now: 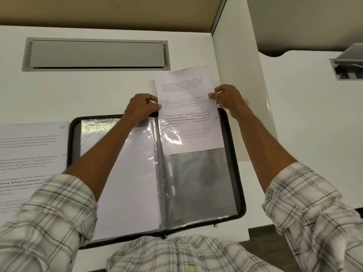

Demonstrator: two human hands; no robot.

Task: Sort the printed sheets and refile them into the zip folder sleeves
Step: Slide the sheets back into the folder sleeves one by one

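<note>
Sheet [186, 107] half inside the sleeve [200, 183] lies between grips, left hand [141, 108] and right hand [227, 99] pinching its side edges.

I count one zip folder [74, 138], lying open. Two clear sleeves face up in it: the left sleeve [98, 132] and the right sleeve [200, 183]. Three paper sheets show: the held sheet [186, 95], the filed sheet [133, 183] and the desk sheet [29, 146]. I can't tell if more lie under that last one. I see two hands, the left hand [140, 108] and the right hand [226, 99]. There are two cable hatches, a closed hatch [96, 54] and an open hatch [347, 67].
</note>
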